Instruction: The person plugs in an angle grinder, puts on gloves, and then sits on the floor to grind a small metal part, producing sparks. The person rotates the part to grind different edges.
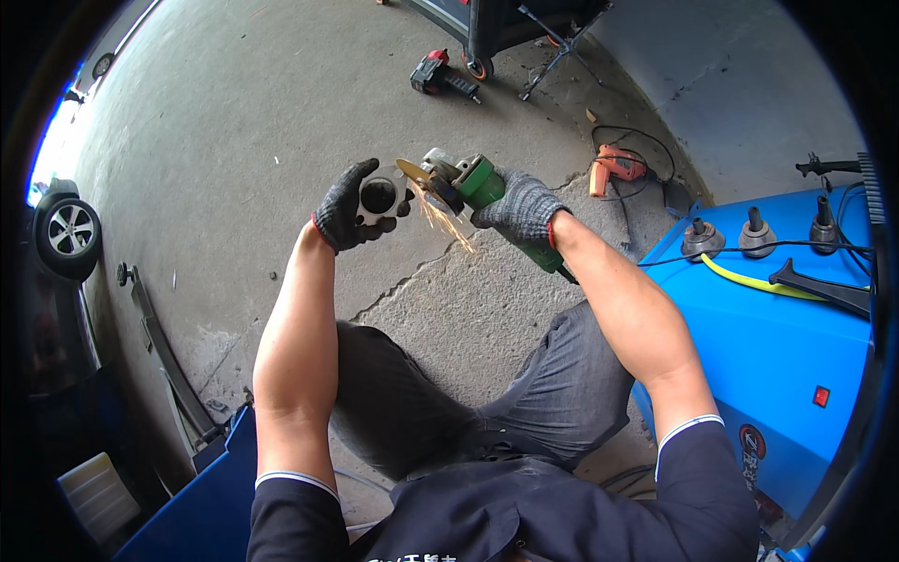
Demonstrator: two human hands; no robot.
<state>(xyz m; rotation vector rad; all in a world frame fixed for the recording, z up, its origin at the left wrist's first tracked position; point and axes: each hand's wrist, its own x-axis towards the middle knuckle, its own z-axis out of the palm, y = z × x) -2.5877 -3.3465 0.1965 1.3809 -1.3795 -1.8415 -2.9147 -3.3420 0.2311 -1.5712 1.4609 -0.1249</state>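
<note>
In a grey and black knit glove, my left hand [351, 208] grips a metal flange [385, 178] with a large round hole through its middle. My right hand [521, 206], gloved the same way, is wrapped around the green body of an angle grinder [480, 184]. The grinder's yellowish disc [412, 172] meets the right edge of the flange. Orange sparks [440, 223] spray down and to the right from that spot. Both hands are held out in front of my knees, above the concrete floor. Part of the flange is hidden behind my left fingers.
A red and black impact wrench [438, 75] lies ahead near a wheeled cart [482, 37]. An orange corded drill [617, 169] rests at the far right. Beside me stands a blue machine [777, 347] carrying several metal cones [757, 234]. A car wheel [70, 232] is at the left.
</note>
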